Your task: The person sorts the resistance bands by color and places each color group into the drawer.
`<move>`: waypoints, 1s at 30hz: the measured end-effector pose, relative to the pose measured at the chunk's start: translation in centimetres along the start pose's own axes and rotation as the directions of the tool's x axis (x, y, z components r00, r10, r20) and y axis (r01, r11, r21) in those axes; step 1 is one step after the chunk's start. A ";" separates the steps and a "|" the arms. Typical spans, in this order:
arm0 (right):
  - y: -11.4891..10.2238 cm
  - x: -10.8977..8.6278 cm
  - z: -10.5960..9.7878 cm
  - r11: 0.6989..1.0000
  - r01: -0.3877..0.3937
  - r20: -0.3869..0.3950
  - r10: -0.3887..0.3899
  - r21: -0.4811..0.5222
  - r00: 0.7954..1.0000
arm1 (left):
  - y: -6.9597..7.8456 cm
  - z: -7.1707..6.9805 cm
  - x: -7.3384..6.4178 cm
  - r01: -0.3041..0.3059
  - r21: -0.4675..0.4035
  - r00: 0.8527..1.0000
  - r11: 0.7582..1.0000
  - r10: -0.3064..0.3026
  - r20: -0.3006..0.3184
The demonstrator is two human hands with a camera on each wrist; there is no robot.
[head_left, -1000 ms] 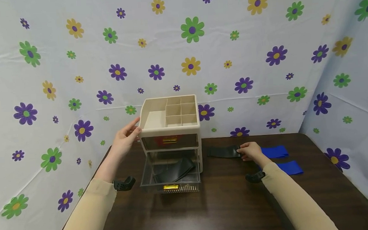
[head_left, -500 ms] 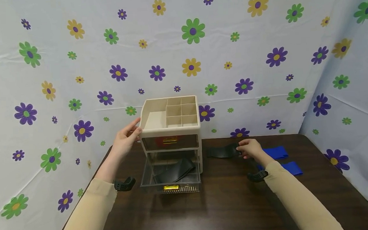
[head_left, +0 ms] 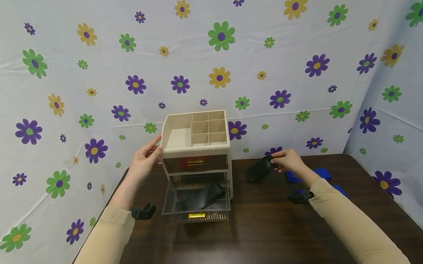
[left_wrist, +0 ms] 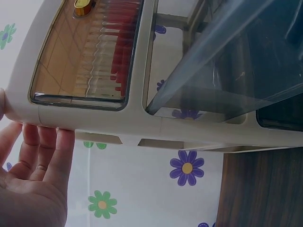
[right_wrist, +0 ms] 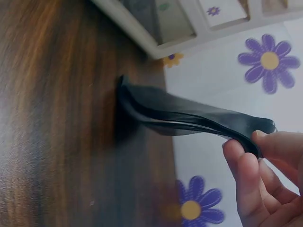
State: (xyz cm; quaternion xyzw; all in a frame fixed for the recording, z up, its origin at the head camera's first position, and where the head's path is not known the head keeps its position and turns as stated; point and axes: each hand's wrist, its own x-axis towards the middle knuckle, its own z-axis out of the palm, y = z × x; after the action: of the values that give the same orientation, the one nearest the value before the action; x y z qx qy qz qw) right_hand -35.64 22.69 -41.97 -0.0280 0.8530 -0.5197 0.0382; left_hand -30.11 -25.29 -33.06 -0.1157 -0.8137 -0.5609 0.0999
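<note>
My right hand [head_left: 289, 163] pinches one end of a black, flat rubber resistance band [head_left: 260, 168] between thumb and fingers. In the right wrist view the band [right_wrist: 184, 113] is doubled into layers, its far end hanging low over the table. My left hand [head_left: 145, 157] rests on the left side wall of a cream desktop organizer [head_left: 195, 148], fingertips against it in the left wrist view. The organizer's clear lower drawer [head_left: 197, 211] is pulled out, and another black band [head_left: 202, 195] lies folded inside. Blue bands [head_left: 322, 173] lie right of my right hand, partly hidden by the arm.
The organizer's upper drawer [head_left: 195, 163] is closed, with red-tipped items visible through its front in the left wrist view. Its top has divided compartments [head_left: 208, 128]. The dark wooden table [head_left: 261, 234] meets a flower-print cloth [head_left: 260, 96] behind.
My right hand has lifted the black band's right end and moved slightly up and back, so the band now tilts with its left end lower. My left hand and the drawer stay in place.
</note>
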 end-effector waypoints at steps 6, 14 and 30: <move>-2.0 -0.5 -0.7 0.999 0.034 0.026 -0.034 0.016 0.999 | -0.1 -0.1 0.0 -0.007 0.000 1.000 1.000 0.007 -0.005; -4.7 -1.7 -1.7 0.992 0.123 0.068 -0.122 -0.016 0.990 | 0.2 0.0 -0.3 0.003 -0.012 1.000 1.000 -0.003 -0.007; -10.6 -5.6 -3.5 0.976 0.204 0.114 -0.195 -0.074 0.974 | 0.1 0.0 -0.2 0.006 -0.010 1.000 1.000 -0.006 0.005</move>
State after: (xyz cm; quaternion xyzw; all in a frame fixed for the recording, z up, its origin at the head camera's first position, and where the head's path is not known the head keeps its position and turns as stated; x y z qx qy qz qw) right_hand -30.31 21.47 -30.77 -0.1428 0.8640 -0.4818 0.0296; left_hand -29.93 -25.29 -33.02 -0.1151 -0.8115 -0.5649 0.0953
